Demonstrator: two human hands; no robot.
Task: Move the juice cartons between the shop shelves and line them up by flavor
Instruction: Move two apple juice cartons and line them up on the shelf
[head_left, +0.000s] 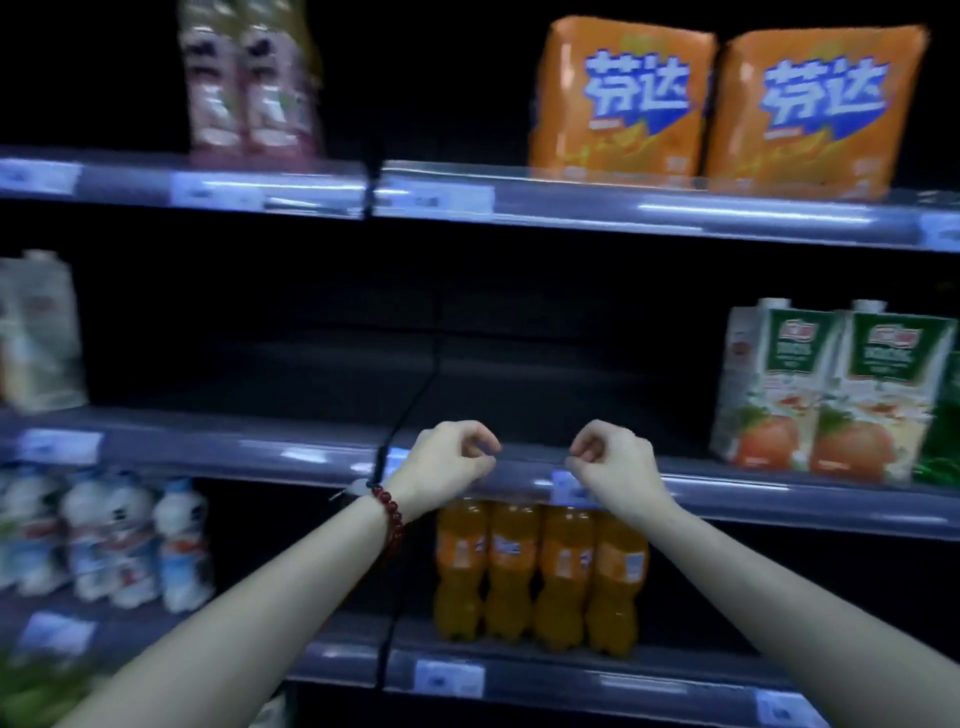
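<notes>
Two white juice cartons (826, 389) with green labels and orange fruit pictures stand side by side at the right end of the middle shelf (234, 447). A pale carton (39, 332) stands at that shelf's far left, blurred. My left hand (449, 457), with a red bead bracelet on the wrist, and my right hand (615, 460) hover side by side in front of the middle shelf's edge. Both have their fingers curled in and hold nothing. The cartons on the right are well apart from my right hand.
Two orange soda multipacks (722, 104) and a pinkish bottle pack (249, 83) sit on the top shelf. Below the hands stand several orange soda bottles (540, 571); white bottles (109, 540) are at lower left. The middle shelf's centre is dark and bare.
</notes>
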